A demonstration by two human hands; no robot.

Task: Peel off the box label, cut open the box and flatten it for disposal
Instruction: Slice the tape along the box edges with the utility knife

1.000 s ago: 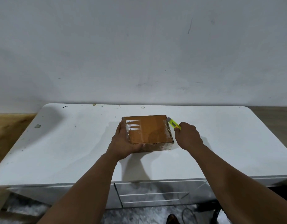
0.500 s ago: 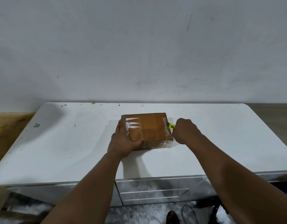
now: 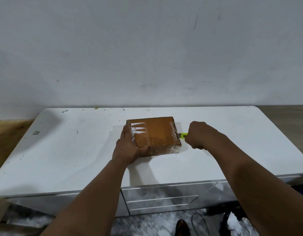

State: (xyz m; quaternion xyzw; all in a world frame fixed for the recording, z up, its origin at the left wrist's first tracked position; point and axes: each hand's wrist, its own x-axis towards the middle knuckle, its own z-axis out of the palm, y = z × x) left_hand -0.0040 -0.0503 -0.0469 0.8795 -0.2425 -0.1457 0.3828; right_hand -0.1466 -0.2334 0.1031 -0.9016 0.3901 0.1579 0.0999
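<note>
One white table (image 3: 62, 150) against grey wall (image 3: 147, 48).

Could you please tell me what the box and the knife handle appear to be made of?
The box looks like brown corrugated cardboard: matte, with a fluted edge at the front. Glossy clear tape wraps its left end. The knife in the right hand has a bright yellow-green handle, probably plastic.
</note>
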